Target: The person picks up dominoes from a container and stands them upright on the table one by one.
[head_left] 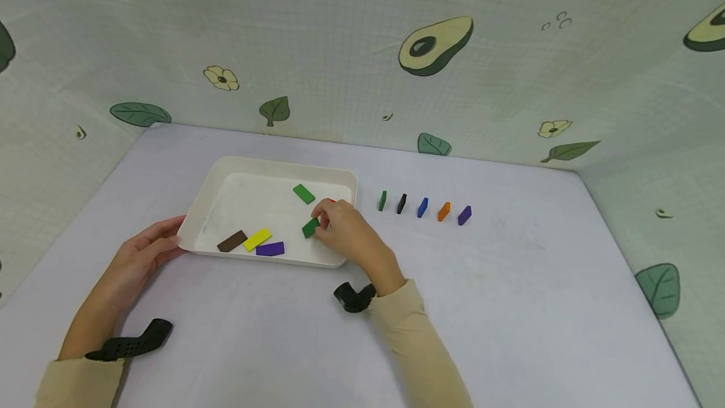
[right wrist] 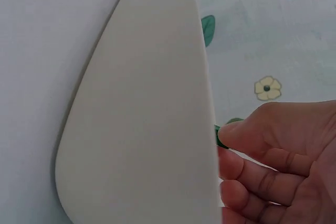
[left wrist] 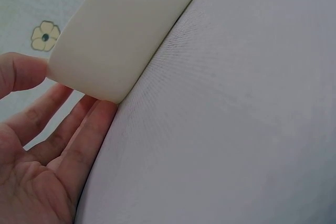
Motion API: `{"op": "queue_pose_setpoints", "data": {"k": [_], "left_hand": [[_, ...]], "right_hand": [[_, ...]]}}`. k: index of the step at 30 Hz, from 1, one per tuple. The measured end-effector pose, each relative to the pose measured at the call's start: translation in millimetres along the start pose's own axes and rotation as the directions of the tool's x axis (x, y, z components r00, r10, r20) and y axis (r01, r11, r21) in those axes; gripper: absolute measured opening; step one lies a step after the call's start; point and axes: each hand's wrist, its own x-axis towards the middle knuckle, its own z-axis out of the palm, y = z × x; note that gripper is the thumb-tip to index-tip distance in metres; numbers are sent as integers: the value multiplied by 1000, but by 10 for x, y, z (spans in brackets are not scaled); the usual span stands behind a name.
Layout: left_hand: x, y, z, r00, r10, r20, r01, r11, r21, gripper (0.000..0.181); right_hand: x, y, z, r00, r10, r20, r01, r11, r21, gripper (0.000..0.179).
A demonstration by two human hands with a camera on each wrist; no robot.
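Observation:
My right hand (head_left: 344, 226) reaches over the right side of a white tray (head_left: 266, 165) and pinches a dark green block (head_left: 310, 227) between thumb and fingers. In the right wrist view only a sliver of that green block (right wrist: 220, 137) shows past the tray's wall. My left hand (head_left: 144, 250) holds the tray's near left corner, thumb at the rim and fingers against the lower edge (left wrist: 97, 90). Inside the tray lie a lighter green block (head_left: 304, 193), a brown block (head_left: 232, 242), a yellow block (head_left: 257, 239) and a purple block (head_left: 270, 249). A red block (head_left: 331, 200) is mostly hidden behind my right hand.
Right of the tray, a spaced row of blocks stands on edge: green (head_left: 382, 200), black (head_left: 401, 203), blue (head_left: 422, 207), orange (head_left: 444, 211) and purple (head_left: 464, 215). They stand on a white-covered table (head_left: 510, 320), backed by an avocado-print cloth (head_left: 340, 49).

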Motion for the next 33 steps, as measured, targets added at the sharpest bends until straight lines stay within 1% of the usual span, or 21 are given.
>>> {"op": "queue_pose_setpoints", "data": {"k": [4,8,12,14,16,19,20,24,27,33], "left_hand": [[6,-17,-17,1000,9,27,-8,1000,-27,35],[1,-23,-26,1000,10,29,-9,999,-31,35],[-3,-10,-19,999,15,30,-14,999,-40,35],[-8,3,-9,1000,9,13,-9,1000,-18,35],[-12,14,-6,1000,4,10,-4,1000,-6,36],[-10,23,4,1000,-10,-12,11,1000,27,36],[-7,23,6,1000,-12,-14,12,1000,26,37],[6,6,3,1000,-2,-5,2,1000,-1,35],[13,-6,-9,1000,13,24,-12,999,-42,35],[10,-3,-11,999,11,30,-10,999,-48,36]], "right_hand": [[-23,24,-66,1000,23,-7,-23,1000,7,21],[-48,52,-155,999,44,-16,-43,999,26,21],[-80,84,-252,998,46,-37,-44,997,63,21],[-100,97,-298,998,49,-48,-45,996,73,21],[-120,113,-336,997,52,-65,-47,996,75,21],[-146,132,-385,995,49,-84,-43,997,68,21],[-154,138,-400,995,48,-89,-42,997,66,20],[-177,156,-451,994,26,-107,-20,998,58,20],[-202,165,-488,992,25,-120,-17,998,64,20],[-263,219,-584,985,39,-167,-25,996,83,20]]}}
